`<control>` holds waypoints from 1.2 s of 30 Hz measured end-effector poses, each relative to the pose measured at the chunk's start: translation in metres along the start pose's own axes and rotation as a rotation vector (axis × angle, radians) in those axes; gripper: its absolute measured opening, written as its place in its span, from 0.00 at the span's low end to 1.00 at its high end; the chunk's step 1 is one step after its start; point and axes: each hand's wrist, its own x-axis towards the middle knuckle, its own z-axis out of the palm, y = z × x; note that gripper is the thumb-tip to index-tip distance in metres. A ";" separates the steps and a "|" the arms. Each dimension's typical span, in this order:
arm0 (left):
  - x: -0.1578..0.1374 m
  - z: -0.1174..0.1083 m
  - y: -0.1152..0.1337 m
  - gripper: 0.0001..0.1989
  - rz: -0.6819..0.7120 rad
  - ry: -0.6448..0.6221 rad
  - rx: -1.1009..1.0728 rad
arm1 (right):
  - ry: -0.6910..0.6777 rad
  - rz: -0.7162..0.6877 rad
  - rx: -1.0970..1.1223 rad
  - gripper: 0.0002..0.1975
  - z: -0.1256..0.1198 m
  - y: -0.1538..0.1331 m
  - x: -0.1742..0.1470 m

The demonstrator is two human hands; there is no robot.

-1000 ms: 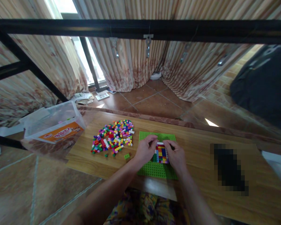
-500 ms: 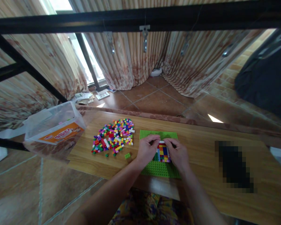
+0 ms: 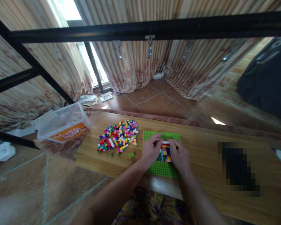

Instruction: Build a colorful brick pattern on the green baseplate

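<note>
A block of multicoloured toy bricks stands on a green studded baseplate, with a white row along its far edge. My left hand is closed at the far left corner of the block, thumb and fingertips drawn together. At the far right corner, my right hand grips the block's side with bent fingers. Both hands cover parts of the block's sides, and any loose brick between the fingertips is too small to make out. A single light green brick lies left of the baseplate.
A heap of mixed loose bricks is spread on the wooden table to the left. Beyond it stands a clear plastic box with an orange label. A pixelated dark object lies at the right. A black metal bar crosses above.
The whole view has shifted slightly, so things appear a little further right. My left fingers have changed their bend slightly; both hands stay at the block's far corners.
</note>
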 end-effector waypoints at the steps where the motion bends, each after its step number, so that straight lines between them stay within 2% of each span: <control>1: -0.002 -0.001 0.001 0.14 0.012 0.008 0.024 | 0.004 -0.003 -0.007 0.21 0.000 0.000 0.000; 5: -0.003 -0.022 0.005 0.14 0.102 0.033 0.184 | 0.007 -0.008 -0.021 0.23 0.001 0.001 -0.001; 10: 0.025 -0.076 0.006 0.15 0.198 0.068 0.667 | 0.036 0.006 -0.021 0.23 0.002 0.006 0.004; 14: 0.049 -0.103 0.004 0.12 0.265 -0.058 1.012 | 0.067 0.033 -0.023 0.23 0.001 0.008 0.013; 18: 0.059 -0.107 -0.001 0.10 0.258 -0.186 1.187 | 0.088 0.071 0.037 0.23 0.001 0.007 0.017; 23: 0.061 -0.105 0.000 0.10 0.238 -0.167 1.216 | 0.180 0.203 0.342 0.23 -0.003 0.012 0.015; 26: 0.057 -0.099 0.009 0.08 0.262 -0.107 1.165 | 0.284 0.206 0.497 0.22 -0.009 0.021 0.014; 28: 0.050 -0.091 0.017 0.06 0.241 -0.087 1.057 | 0.333 0.191 0.552 0.21 -0.012 0.025 0.014; 32: 0.031 -0.070 0.028 0.04 0.182 -0.173 0.744 | 0.314 0.173 0.508 0.20 -0.014 0.023 0.011; 36: 0.015 -0.050 0.029 0.04 0.183 -0.206 0.592 | 0.279 0.158 0.415 0.21 -0.015 0.015 0.010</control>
